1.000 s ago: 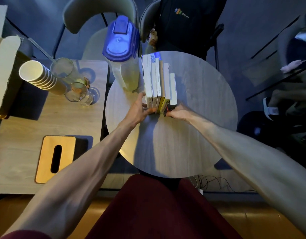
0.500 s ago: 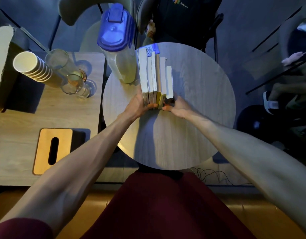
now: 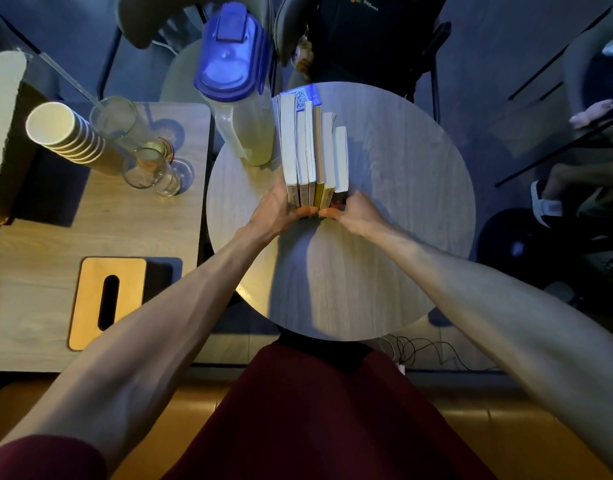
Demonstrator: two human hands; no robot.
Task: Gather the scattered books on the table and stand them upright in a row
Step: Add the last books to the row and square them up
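Observation:
Several books stand upright in a tight row on the round wooden table, spines toward me and page edges up. The one at the right end is shorter. My left hand grips the near left corner of the row, fingers hidden along the left cover and thumb across the spines. At the near right corner my right hand holds the row the same way. The two thumbs meet in front of the spines.
A clear pitcher with a blue lid stands just left of the books. The side table carries two glasses, stacked paper cups and a wooden tissue box. A chair with a black jacket stands beyond.
Both hands have drawn in along the near end of the row until the thumbs meet at the spines. The books stay upright in the same spot.

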